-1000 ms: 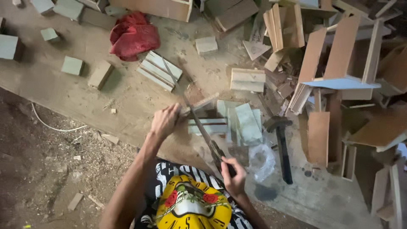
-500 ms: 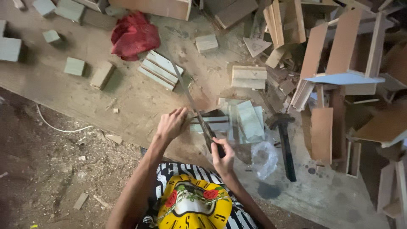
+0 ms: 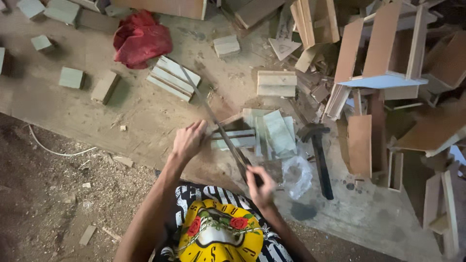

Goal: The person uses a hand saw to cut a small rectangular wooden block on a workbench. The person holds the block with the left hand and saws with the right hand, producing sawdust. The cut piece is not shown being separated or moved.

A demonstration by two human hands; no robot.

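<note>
1. Right hand [image 3: 260, 186], lower centre: fingers clenched round the handle of a saw [image 3: 213, 116].
2. Saw blade runs diagonally toward upper left, across a slat [image 3: 235, 139] at centre.
3. Left hand [image 3: 188, 140] presses the slat's left end, fingers bent.
4. Hammer [image 3: 318, 155] lies right of centre.

A crumpled red cloth [image 3: 141, 39] is lying on a dusty plywood sheet [image 3: 160, 114] at the upper left. Small pale wooden blocks [image 3: 71, 77] are sitting scattered near it, and a bundle of flat slats [image 3: 173, 77] is resting just beside the cloth. A black hammer [image 3: 319, 155] is lying right of centre, its head pointing away, with a clear plastic bag [image 3: 297, 175] touching its handle. Stacked boards and wooden frames [image 3: 383, 63] are leaning together in a heap at the right. A thin white cord [image 3: 56, 151] is trailing over sawdust on the dirt floor [image 3: 43, 204].
</note>
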